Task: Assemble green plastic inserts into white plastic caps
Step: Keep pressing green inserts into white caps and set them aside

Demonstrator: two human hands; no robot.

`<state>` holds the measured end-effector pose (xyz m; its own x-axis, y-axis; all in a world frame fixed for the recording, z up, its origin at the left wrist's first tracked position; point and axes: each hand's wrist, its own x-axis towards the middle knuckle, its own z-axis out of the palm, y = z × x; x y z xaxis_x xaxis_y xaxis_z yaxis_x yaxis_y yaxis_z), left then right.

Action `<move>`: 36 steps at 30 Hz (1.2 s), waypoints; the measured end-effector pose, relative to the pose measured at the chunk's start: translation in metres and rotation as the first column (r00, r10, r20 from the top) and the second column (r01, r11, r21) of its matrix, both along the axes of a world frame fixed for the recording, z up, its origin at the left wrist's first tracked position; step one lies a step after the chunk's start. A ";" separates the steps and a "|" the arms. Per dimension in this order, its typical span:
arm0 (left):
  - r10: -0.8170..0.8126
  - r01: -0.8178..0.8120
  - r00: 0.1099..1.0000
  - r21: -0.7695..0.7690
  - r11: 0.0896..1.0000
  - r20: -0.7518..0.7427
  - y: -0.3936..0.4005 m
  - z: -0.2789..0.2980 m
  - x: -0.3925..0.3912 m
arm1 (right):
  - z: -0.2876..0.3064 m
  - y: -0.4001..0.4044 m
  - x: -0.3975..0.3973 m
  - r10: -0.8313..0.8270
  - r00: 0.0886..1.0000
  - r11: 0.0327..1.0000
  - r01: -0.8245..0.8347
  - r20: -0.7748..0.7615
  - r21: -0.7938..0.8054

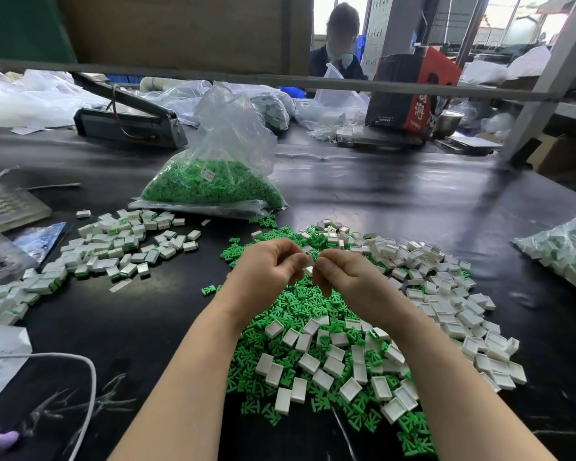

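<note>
Our left hand [266, 264] and right hand [343, 271] fingers pinch one white cap [310, 262], mostly hidden between them; any insert unseen

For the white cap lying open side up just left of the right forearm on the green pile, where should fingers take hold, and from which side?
Pinch the white cap across its two long outer walls, coming from above. It lies cavity up on the green inserts, so its rim is exposed; neighbouring caps crowd its right end, while its long walls look clearer.

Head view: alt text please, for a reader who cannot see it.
Both hands, left hand and right hand, pinch one white cap above a mixed pile of green inserts and white caps on a black table.
</note>
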<state>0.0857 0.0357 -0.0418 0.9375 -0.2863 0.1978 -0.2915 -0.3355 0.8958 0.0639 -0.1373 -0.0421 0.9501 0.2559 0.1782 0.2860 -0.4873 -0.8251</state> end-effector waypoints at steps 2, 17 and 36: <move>-0.023 0.023 1.000 0.000 1.000 -0.020 -0.002 -0.001 0.000 | 0.000 0.000 0.000 0.005 1.000 0.999 -0.005 0.006 0.037; -0.186 0.185 0.982 -0.016 0.983 -0.017 -0.001 -0.008 0.005 | 0.001 -0.002 0.001 0.076 0.995 0.992 -0.068 -0.069 0.109; -0.169 0.167 0.986 0.118 0.979 0.002 -0.002 -0.005 0.000 | -0.001 -0.003 0.001 0.054 0.998 0.993 -0.052 0.014 -0.111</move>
